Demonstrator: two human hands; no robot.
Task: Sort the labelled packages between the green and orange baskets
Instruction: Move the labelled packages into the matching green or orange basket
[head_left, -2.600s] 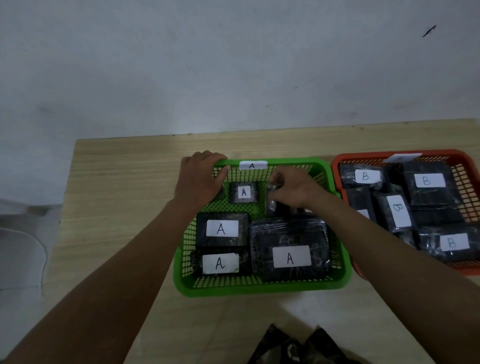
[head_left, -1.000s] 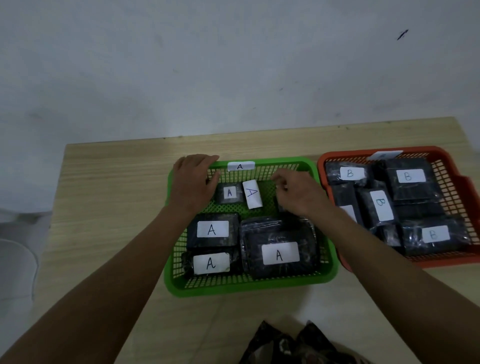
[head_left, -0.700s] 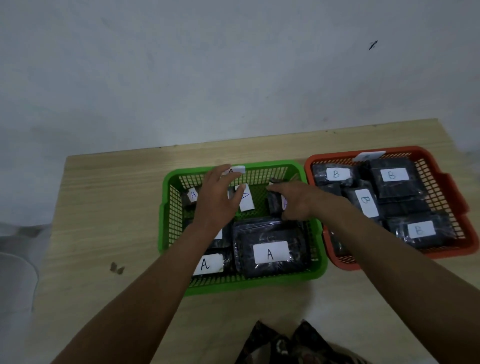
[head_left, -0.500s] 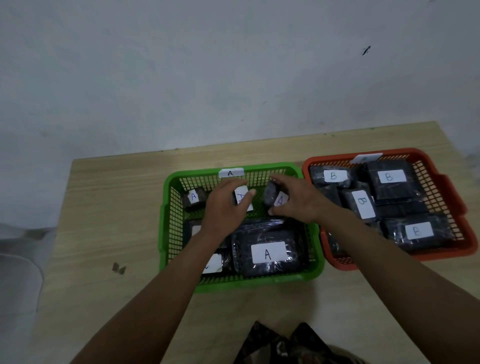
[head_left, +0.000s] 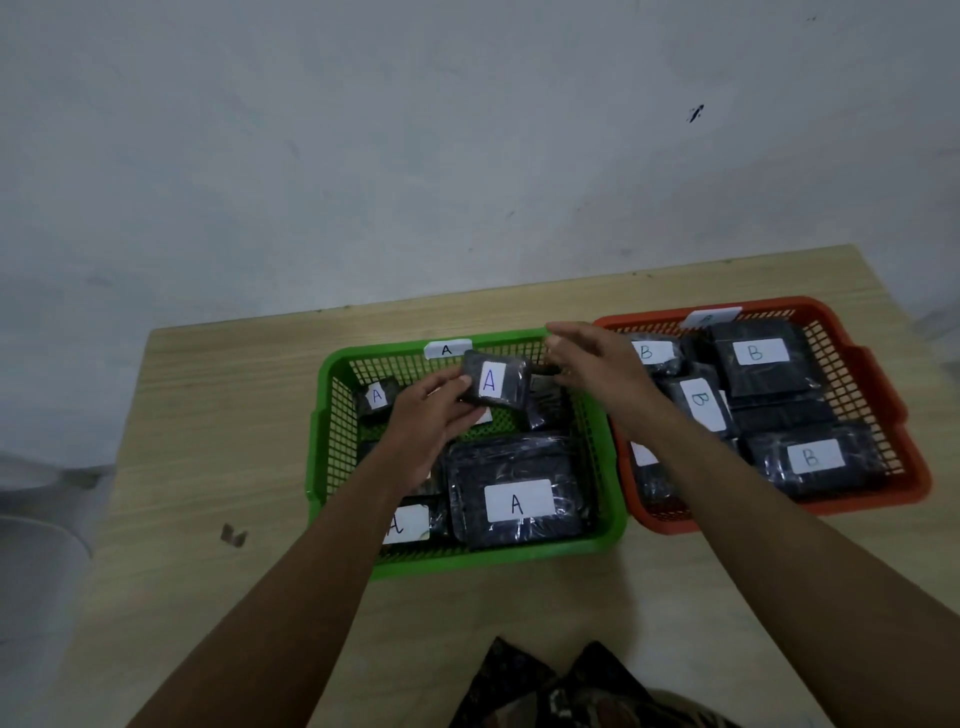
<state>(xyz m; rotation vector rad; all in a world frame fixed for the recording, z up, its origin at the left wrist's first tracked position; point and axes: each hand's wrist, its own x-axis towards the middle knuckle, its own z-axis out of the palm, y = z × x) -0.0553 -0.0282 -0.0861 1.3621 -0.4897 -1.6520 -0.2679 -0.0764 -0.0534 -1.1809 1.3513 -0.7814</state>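
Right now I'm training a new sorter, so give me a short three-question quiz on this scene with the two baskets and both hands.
1. True or false: the left hand holds a small black wrapped package labelled A.
2. Which letter marks the packages in the orange plastic mesh basket: A, B or C?
3. Fill in: the right hand, fingers spread and holding nothing, hovers over the far right corner of the ____ plastic mesh basket.

Key: 1 true; 2 B; 3 green.
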